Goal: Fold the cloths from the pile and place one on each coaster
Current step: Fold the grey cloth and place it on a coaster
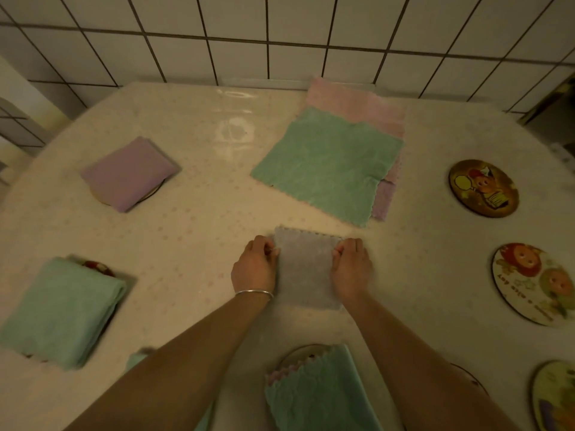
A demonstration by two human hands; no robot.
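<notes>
My left hand [254, 265] pinches the left edge of the grey cloth [306, 270] near its far corner; my right hand [351, 266] pinches the right edge opposite. The fingers of both are curled narrow onto the fabric. The cloth lies flat on the table [193, 219] at centre frame, partly folded by my judgement.

Pile: the green cloth [326, 169] lies on top of the pink cloth [354, 104], upper centre-right, with a purple edge showing at its lower right.

Coasters already covered: purple folded cloth [129, 174] at upper left, green folded cloth [59, 309] at lower left, another green one [317, 396] at bottom centre. Bare coasters: the brown coaster [483, 188] at right, the white coaster [535, 283] below it, and a third coaster [557, 396] at the lower right corner.

Hazards:
1. Uneven pull. If one hand leads, the scalloped edges misalign and the fold skews.
2. Slippery surface. The table covering looks glossy; the lower layer may slide as I fold.
3. Loose pinch. A single layer gripped instead of all layers lets the fold open in transit.
4. Forearm sweep. My arms pass close over the bottom-centre cloth and may drag it off its coaster.
</notes>
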